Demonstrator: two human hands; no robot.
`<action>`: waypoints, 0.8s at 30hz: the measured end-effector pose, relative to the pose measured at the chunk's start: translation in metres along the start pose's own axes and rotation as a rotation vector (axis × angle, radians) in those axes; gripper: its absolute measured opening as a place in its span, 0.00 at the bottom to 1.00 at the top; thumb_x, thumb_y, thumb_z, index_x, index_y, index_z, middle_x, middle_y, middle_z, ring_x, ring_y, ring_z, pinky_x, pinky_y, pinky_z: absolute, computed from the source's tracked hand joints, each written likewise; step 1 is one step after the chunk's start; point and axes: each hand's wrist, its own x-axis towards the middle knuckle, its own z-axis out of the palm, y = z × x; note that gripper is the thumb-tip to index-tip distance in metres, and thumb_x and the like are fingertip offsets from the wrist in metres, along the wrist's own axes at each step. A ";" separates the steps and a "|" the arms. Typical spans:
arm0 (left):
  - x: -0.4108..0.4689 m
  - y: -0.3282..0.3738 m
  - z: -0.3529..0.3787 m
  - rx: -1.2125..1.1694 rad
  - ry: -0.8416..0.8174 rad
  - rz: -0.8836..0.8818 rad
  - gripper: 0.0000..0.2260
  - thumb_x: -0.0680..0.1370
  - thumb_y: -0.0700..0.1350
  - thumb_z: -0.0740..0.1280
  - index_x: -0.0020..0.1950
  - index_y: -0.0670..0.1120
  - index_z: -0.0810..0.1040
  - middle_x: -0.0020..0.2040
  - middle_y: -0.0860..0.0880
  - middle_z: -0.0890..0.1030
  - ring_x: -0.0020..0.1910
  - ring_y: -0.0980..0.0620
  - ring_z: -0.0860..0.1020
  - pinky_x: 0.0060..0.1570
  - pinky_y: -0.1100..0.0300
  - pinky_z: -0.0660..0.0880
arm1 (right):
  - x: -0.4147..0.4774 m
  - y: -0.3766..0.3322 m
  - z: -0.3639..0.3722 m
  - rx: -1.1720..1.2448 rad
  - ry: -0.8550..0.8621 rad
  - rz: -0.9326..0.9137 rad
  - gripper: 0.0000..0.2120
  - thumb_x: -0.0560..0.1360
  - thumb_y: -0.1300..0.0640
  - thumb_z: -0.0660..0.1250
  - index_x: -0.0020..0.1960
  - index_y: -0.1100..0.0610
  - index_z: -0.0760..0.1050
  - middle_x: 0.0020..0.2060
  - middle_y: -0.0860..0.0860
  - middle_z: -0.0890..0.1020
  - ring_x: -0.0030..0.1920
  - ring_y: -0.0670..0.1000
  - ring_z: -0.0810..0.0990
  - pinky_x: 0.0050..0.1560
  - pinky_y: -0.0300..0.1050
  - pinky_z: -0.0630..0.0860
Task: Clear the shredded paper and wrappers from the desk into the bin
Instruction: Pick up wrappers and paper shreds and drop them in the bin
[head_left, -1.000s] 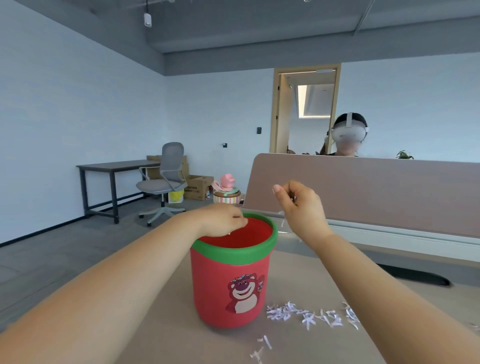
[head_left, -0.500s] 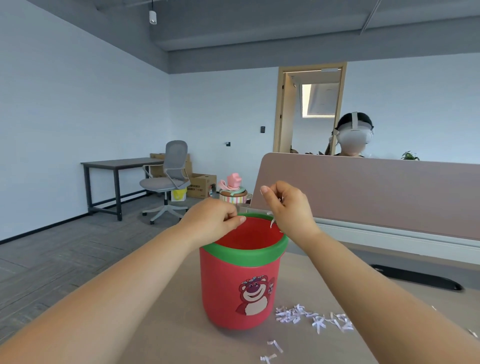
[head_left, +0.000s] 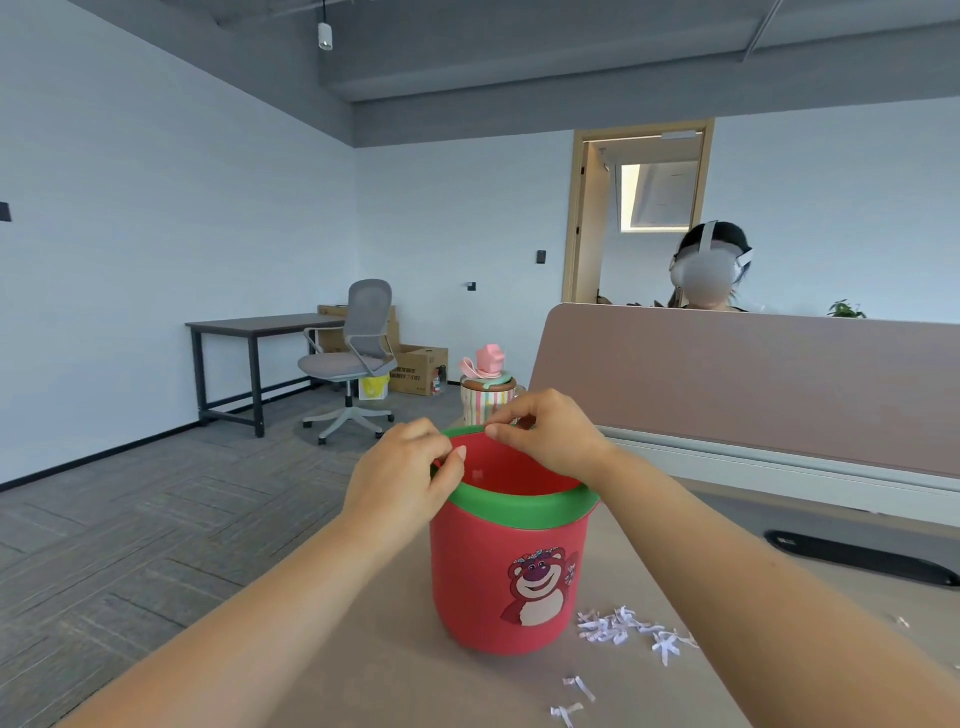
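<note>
Beige and mostly bare, the surface (head_left: 363, 670) carries a red bin (head_left: 511, 566) with a green rim and a bear picture on its front. Both hands are over the bin's mouth: the left hand (head_left: 402, 480) at the left rim, fingers curled and pinched together, the right hand (head_left: 550, 436) above the far rim, thumb and forefinger pinched. Whether either grips a scrap I cannot tell. Shredded paper (head_left: 631, 629) lies just right of the bin's base, with a few loose strips (head_left: 571, 699) in front of the bin. No wrappers show. Judging by this, the clearing is only partly done.
</note>
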 end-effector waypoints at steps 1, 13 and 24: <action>-0.001 0.001 0.001 -0.002 0.013 -0.002 0.20 0.76 0.55 0.55 0.34 0.43 0.77 0.37 0.54 0.71 0.39 0.54 0.70 0.28 0.65 0.61 | -0.001 0.000 -0.001 -0.017 0.001 0.010 0.07 0.73 0.55 0.68 0.47 0.55 0.82 0.43 0.49 0.82 0.43 0.46 0.77 0.47 0.39 0.73; -0.004 0.006 0.002 0.010 0.037 -0.031 0.18 0.77 0.52 0.56 0.36 0.43 0.78 0.39 0.51 0.75 0.43 0.50 0.73 0.34 0.59 0.66 | -0.013 0.003 -0.005 -0.055 -0.083 0.027 0.08 0.76 0.59 0.63 0.50 0.58 0.80 0.42 0.54 0.85 0.34 0.43 0.78 0.46 0.38 0.77; -0.018 0.044 -0.014 -0.195 0.215 0.179 0.10 0.72 0.48 0.60 0.36 0.43 0.75 0.38 0.51 0.76 0.41 0.55 0.71 0.37 0.65 0.67 | -0.067 0.016 -0.032 -0.071 0.172 -0.063 0.12 0.74 0.59 0.64 0.57 0.55 0.73 0.46 0.47 0.79 0.40 0.40 0.75 0.40 0.23 0.68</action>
